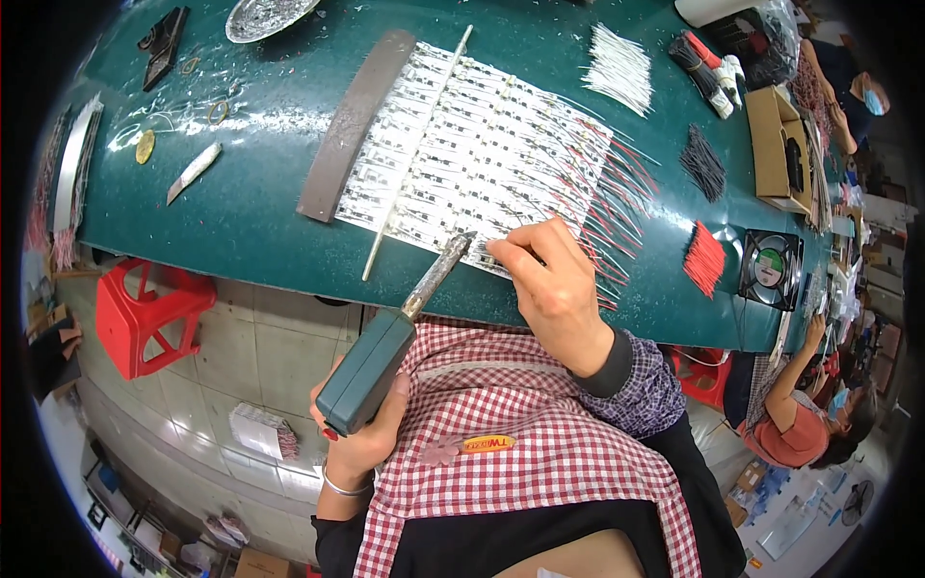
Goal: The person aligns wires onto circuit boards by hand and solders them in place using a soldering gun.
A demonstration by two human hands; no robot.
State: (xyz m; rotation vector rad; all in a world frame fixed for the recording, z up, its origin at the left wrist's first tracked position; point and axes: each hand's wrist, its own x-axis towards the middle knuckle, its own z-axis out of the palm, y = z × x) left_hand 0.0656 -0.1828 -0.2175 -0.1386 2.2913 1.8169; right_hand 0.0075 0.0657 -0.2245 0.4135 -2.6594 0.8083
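My left hand (374, 432) is closed around the dark green body of a soldering gun (366, 371). Its metal tip points up and right, over the near edge of a white panel of small circuit boards (453, 159). Right beside that tip, my right hand (557, 289) is pinched at the panel's near edge; what its fingertips hold is too small to make out. Red and black wires (612, 217) fan out from the panel's right side. Across the panel lies a thin pale rod (420, 144), and a brown curved bar (356, 125) rests along its left edge.
Loose white wires (618, 69), black wires (701, 162) and red wires (704, 258) lie to the right, near a small fan (771, 270) and a cardboard box (771, 144). A wrapped blade (195, 173) and metal dish (270, 19) lie left. Red stool (145, 318) below; co-workers at right.
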